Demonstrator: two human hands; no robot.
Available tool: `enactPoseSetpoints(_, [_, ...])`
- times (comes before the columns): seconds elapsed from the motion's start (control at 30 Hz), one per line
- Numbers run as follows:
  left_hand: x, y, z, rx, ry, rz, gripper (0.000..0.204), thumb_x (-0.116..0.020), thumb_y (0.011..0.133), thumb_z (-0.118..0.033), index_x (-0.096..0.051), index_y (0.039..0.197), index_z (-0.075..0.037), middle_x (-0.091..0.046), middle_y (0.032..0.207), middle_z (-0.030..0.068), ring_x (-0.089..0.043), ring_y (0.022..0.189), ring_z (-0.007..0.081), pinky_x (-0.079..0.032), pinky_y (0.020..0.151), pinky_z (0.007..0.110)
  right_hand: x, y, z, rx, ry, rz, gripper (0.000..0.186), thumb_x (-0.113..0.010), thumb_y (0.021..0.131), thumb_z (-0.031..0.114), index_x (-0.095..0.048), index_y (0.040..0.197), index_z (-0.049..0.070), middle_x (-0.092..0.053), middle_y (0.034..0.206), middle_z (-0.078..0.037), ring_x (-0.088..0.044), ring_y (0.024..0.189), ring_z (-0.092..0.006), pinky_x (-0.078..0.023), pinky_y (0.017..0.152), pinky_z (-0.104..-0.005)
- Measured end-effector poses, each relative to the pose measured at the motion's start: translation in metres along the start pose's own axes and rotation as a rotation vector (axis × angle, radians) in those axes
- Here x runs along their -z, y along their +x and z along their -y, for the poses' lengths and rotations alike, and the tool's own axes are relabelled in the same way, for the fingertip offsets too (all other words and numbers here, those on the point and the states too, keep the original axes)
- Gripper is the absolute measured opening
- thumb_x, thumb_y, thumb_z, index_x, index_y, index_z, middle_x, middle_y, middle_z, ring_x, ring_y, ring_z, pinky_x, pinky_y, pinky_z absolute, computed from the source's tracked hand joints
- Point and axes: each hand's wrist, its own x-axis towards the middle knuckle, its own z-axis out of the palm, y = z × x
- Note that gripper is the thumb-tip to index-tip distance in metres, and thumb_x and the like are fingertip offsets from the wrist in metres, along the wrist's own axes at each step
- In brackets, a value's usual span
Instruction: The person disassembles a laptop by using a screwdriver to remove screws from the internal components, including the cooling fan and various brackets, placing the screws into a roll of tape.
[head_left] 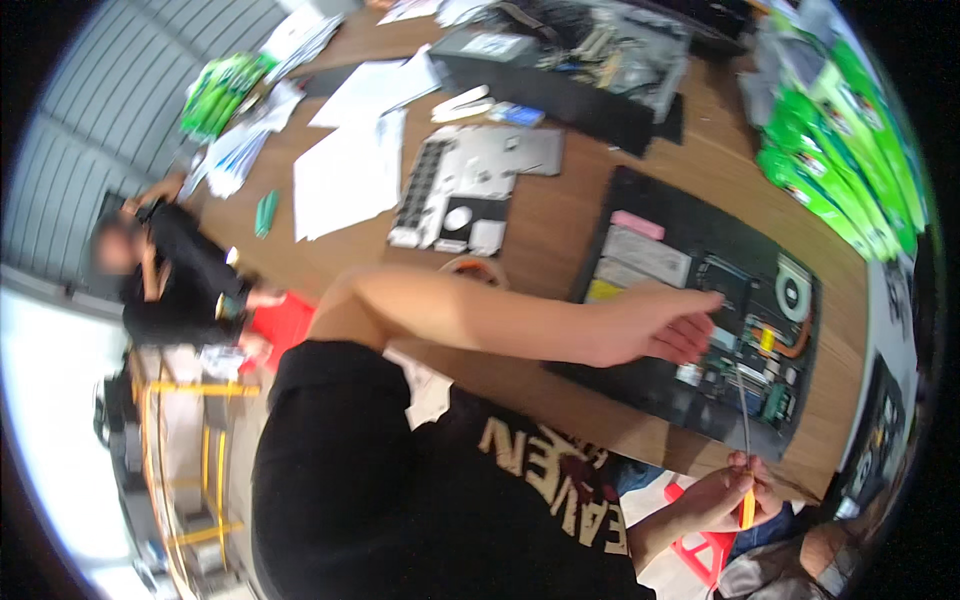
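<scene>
An opened laptop base lies on the wooden table, its inner parts showing: a round fan, a copper-coloured heat pipe, circuit boards and a grey battery. My left hand is over the laptop's middle, thumb stretched out and fingers loosely bent, with nothing visible in it. Whether it touches the laptop is unclear. At the laptop's near edge, my right hand grips a screwdriver by its orange handle. The long thin shaft points away from me, its tip at the board near the small green part.
Beyond my left arm lie a silver laptop cover, white paper sheets and a tape roll. A bin of parts stands at the back. Green packages lie at right. A red stool stands below; another person sits at left.
</scene>
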Motion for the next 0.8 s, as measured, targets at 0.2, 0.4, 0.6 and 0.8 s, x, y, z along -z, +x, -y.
enactPoseSetpoints(0.2, [0.004,0.020,-0.047,-0.056,0.141,0.005,0.029,-0.060,0.094,-0.031,-0.061,0.104,-0.004,-0.063,0.089,0.0054,-0.062,0.077,0.0137,-0.051,0.071,0.026,0.022,0.033,-0.005,-0.109,0.369,0.002,0.013,-0.055,0.095,0.006,-0.049,0.105,0.001,-0.059,0.101,-0.014,-0.061,0.089,-0.0187,-0.054,0.077,-0.0255])
enactPoseSetpoints(0.4, [-0.015,0.075,-0.062,-0.384,0.856,0.098,0.017,-0.060,0.090,-0.009,-0.057,0.106,-0.004,-0.061,0.097,0.0064,-0.062,0.081,0.0159,-0.049,0.069,0.030,0.059,0.049,-0.017,-0.269,0.646,-0.170,0.019,-0.049,0.098,0.007,-0.048,0.116,0.002,-0.059,0.107,-0.015,-0.062,0.095,-0.0186,-0.057,0.083,-0.0244])
enactPoseSetpoints(0.6, [-0.034,0.159,-0.074,-1.051,1.588,0.442,0.020,-0.064,0.081,-0.008,-0.060,0.101,-0.007,-0.058,0.099,0.0124,-0.058,0.095,0.0321,-0.048,0.084,0.041,0.074,0.060,-0.020,-0.260,0.413,-0.431,0.030,-0.051,0.098,0.009,-0.046,0.127,0.004,-0.060,0.107,-0.015,-0.061,0.095,-0.0177,-0.055,0.080,-0.0234])
enactPoseSetpoints(0.8, [-0.046,0.229,-0.084,-0.896,1.867,0.574,0.047,-0.067,0.082,-0.016,-0.053,0.126,-0.015,-0.043,0.133,0.0145,-0.041,0.126,0.0350,-0.037,0.105,0.043,0.079,0.087,-0.016,-0.316,0.450,-0.316,0.020,-0.047,0.099,0.010,-0.043,0.117,0.003,-0.056,0.101,-0.017,-0.063,0.088,-0.0196,-0.056,0.076,-0.0257])
